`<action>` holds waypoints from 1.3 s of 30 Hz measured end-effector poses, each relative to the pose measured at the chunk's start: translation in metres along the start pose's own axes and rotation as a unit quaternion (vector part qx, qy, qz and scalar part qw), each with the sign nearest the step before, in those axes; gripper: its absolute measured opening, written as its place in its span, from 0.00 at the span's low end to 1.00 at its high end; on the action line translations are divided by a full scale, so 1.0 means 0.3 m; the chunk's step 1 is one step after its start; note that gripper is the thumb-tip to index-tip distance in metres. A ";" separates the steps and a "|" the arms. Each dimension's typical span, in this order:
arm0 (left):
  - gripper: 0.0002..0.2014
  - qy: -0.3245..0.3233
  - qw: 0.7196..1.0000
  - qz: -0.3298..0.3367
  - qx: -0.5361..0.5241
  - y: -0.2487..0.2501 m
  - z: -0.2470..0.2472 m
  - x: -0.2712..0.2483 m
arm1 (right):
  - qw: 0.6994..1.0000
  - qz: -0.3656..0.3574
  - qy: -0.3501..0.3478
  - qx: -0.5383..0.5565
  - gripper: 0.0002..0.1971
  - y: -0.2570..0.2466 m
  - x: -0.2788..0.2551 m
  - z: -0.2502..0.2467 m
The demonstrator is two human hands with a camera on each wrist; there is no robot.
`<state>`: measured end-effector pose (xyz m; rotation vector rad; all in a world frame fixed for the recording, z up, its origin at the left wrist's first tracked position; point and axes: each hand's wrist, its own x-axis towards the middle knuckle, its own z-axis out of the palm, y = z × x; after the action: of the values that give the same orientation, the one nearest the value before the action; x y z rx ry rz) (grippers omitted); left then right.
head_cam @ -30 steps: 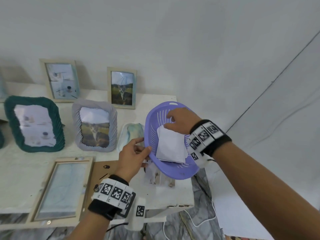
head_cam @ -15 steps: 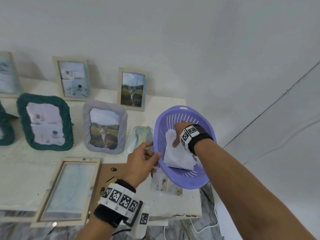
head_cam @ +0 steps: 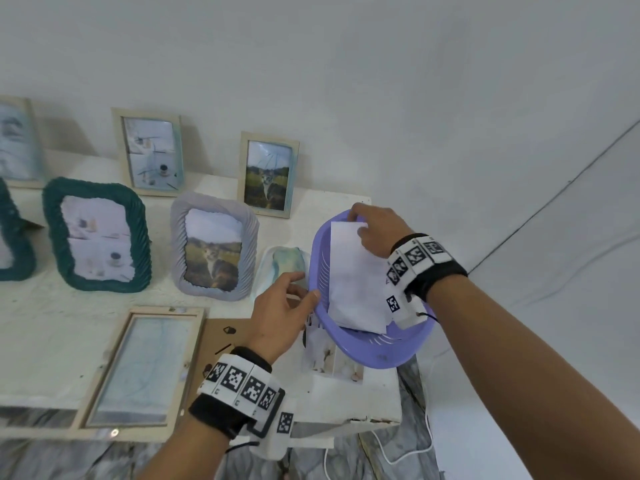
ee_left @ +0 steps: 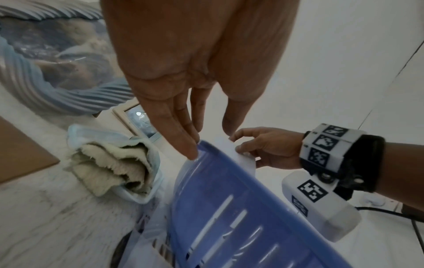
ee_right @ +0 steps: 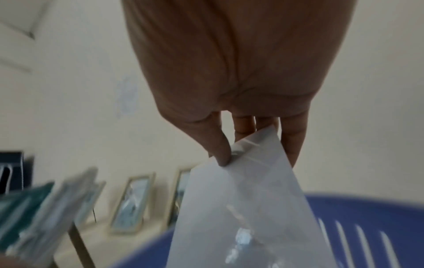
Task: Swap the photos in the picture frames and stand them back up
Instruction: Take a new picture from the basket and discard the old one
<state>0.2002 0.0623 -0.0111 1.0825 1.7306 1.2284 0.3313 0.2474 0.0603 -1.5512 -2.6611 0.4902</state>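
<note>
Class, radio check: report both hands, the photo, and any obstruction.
Left hand holds purple basket rim. Right hand pinches white photo sheet, lifting from basket. No obstruction visible.

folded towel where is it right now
Head view: the folded towel lies on the table, between the grey frame and the purple basket.
</note>
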 end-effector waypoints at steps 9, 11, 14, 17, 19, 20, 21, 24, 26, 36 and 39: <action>0.15 0.050 0.989 0.137 -0.017 0.102 -0.121 -0.029 | 0.966 -0.099 0.159 0.181 0.13 -0.176 -0.276 -0.170; 0.13 0.025 0.989 0.141 -0.045 0.112 -0.180 -0.042 | 0.958 -0.119 0.150 0.214 0.12 -0.243 -0.324 -0.136; 0.11 0.003 0.989 0.131 -0.071 0.086 -0.287 -0.069 | 0.946 -0.115 0.162 0.255 0.16 -0.332 -0.361 -0.048; 0.08 0.016 0.988 0.094 -0.122 0.032 -0.412 -0.103 | 0.906 -0.027 0.182 0.381 0.22 -0.422 -0.387 0.074; 0.07 0.031 0.987 0.063 -0.147 -0.007 -0.491 -0.127 | 0.858 0.048 0.130 0.494 0.20 -0.495 -0.407 0.173; 0.07 0.035 0.986 0.047 -0.154 -0.031 -0.528 -0.138 | 0.832 0.078 0.093 0.541 0.17 -0.532 -0.418 0.228; 0.07 0.036 0.987 0.029 -0.156 -0.058 -0.559 -0.147 | 0.810 0.094 0.064 0.575 0.12 -0.564 -0.430 0.281; 0.07 0.020 0.993 -0.014 -0.116 -0.149 -0.660 -0.170 | 0.794 0.097 0.023 0.599 0.05 -0.642 -0.465 0.424; 0.06 0.022 0.996 -0.025 -0.088 -0.213 -0.731 -0.187 | 0.797 0.100 0.019 0.595 0.05 -0.677 -0.484 0.491; 0.21 -0.021 0.983 0.060 0.173 -0.531 -0.942 -0.263 | 0.926 0.126 0.030 0.354 0.15 -0.770 -0.520 0.661; 0.22 -0.038 0.975 0.101 0.195 -0.575 -0.925 -0.260 | 0.958 0.130 0.044 0.253 0.11 -0.809 -0.514 0.656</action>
<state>-0.0589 -0.1343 -0.0952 1.5471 1.8839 0.9683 0.1695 -0.0452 -0.0378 -1.6949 -2.0410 0.9921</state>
